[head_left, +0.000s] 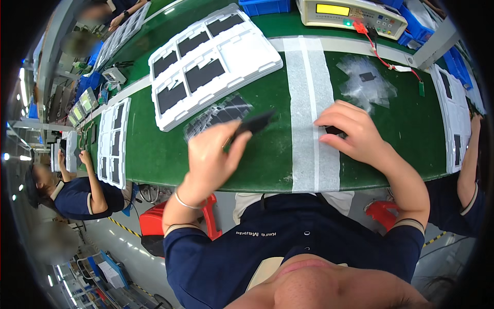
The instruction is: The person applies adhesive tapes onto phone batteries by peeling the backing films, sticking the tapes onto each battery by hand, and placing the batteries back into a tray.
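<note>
My left hand [213, 149], with a bracelet at its wrist, is closed on a thin flat black piece [260, 122]. The piece is tilted over the bench and slightly blurred. At the edge of a pale mat strip [303, 108], the fingers and thumb of my right hand [357, 131] curl round something small and dark [334, 131], mostly hidden by the hand. Beyond my left hand lies a spread of dark pieces under clear film [218, 114]. Farther off, a stack of white trays [244, 56] holds similar black pieces in its pockets.
Clear plastic sheets [365, 85] lie loose at the right on the green bench [267, 170]. Behind them is a tester [355, 16] with a lit yellow display and a red lead [378, 55]. More white trays stand at both sides. Co-workers sit left and right.
</note>
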Demonstrator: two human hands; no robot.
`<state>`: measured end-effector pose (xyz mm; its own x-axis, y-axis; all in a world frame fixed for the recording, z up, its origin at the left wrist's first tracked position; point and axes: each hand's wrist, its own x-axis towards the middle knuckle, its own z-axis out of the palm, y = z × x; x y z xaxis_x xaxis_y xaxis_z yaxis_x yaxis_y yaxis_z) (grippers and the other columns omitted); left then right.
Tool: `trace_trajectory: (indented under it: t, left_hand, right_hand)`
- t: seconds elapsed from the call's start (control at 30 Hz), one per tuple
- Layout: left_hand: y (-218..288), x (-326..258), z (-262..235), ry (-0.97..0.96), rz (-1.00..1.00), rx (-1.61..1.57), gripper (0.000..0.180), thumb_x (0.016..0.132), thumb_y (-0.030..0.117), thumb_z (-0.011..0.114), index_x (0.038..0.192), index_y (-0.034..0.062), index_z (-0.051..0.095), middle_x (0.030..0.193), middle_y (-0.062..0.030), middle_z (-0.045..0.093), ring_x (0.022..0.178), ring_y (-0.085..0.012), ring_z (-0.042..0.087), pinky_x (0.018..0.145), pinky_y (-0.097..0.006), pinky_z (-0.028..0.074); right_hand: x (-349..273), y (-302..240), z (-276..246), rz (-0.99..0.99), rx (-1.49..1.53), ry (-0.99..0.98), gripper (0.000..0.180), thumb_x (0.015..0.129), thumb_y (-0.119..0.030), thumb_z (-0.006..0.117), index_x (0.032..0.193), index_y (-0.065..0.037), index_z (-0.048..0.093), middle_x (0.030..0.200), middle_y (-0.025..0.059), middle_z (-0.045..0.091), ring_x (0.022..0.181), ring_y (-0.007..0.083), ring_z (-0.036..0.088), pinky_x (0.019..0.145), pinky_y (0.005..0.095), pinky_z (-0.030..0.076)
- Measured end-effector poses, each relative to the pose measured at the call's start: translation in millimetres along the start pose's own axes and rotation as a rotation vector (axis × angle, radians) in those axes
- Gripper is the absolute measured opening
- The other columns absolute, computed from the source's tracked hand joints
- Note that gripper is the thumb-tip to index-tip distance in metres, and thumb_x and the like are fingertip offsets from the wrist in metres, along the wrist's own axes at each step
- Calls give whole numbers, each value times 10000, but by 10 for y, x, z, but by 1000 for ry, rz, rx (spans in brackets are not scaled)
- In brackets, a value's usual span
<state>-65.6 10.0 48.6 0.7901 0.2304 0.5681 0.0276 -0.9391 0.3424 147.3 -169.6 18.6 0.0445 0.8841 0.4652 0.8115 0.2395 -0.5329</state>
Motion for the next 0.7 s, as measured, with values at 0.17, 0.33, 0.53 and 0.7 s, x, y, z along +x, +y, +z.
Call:
trace_trajectory:
  t: [0.17,0.33,0.53,0.7]
  left_hand:
    - [-568,682,234,176,218,285,116,738,66,637,852,69,615,672,-62,608,576,-217,585,492,-313,460]
    - [-1116,1013,676,-60,103,570,131,796,168,588,882,76,624,690,-76,623,608,-253,611,524,-330,488]
    - [-1053,897,769,-213,26,410,211,838,214,529,779,16,575,835,-133,594,849,-291,588,697,-386,486]
    - [-529,680,702,-339,32,-429,365,776,194,624,1056,-29,553,1057,-215,569,970,-306,567,839,-364,449]
  right_hand:
    - [-423,-163,42,202,-350,-150,696,617,-319,731,1161,35,481,1223,168,486,1160,300,450,978,396,353]
    - [-533,-376,97,130,-309,-212,727,610,-387,716,1150,42,488,1240,166,470,1167,295,443,987,415,339]
    - [-689,-498,233,-145,-192,-257,432,637,-213,691,1010,-16,593,1099,123,578,1082,245,524,913,374,422]
    - [-265,-435,146,-323,-131,-105,113,618,-88,668,723,-55,643,899,67,640,974,244,554,759,391,466]
